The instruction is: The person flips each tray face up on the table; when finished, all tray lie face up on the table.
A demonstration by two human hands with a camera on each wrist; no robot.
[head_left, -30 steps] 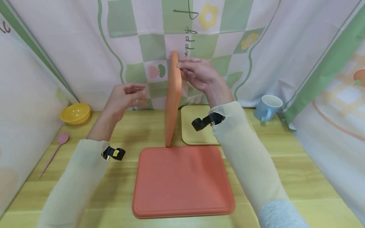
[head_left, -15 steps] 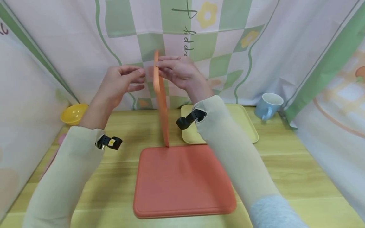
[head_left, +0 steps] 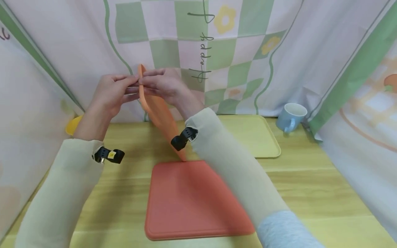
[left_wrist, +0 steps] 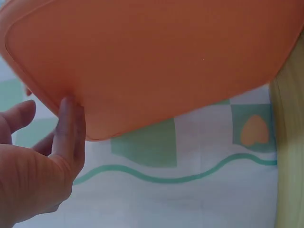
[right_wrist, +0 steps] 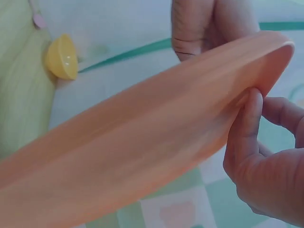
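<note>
An orange tray (head_left: 161, 115) is held up on edge behind the red tray (head_left: 183, 203), leaning left, with its lower end by the red tray's back edge. My right hand (head_left: 167, 84) pinches its upper rim between thumb and fingers, which the right wrist view shows on the hollow inner side. On the other side is my left hand (head_left: 110, 92). In the left wrist view its extended fingers (left_wrist: 69, 128) touch the orange tray's flat underside near a corner, while the thumb stands apart from it. The red tray lies flat in front of me.
At the back right a yellow tray (head_left: 263, 141) lies flat, partly behind my right arm. A blue mug (head_left: 291, 117) stands to its right. A yellow bowl (head_left: 72, 125) is at the back left, mostly hidden by my left wrist. A patterned curtain (head_left: 248, 41) hangs behind.
My right hand has moved left, tipping the orange tray's upper end leftward over its lower end. My left hand has gone from apart to touching the tray's underside.
</note>
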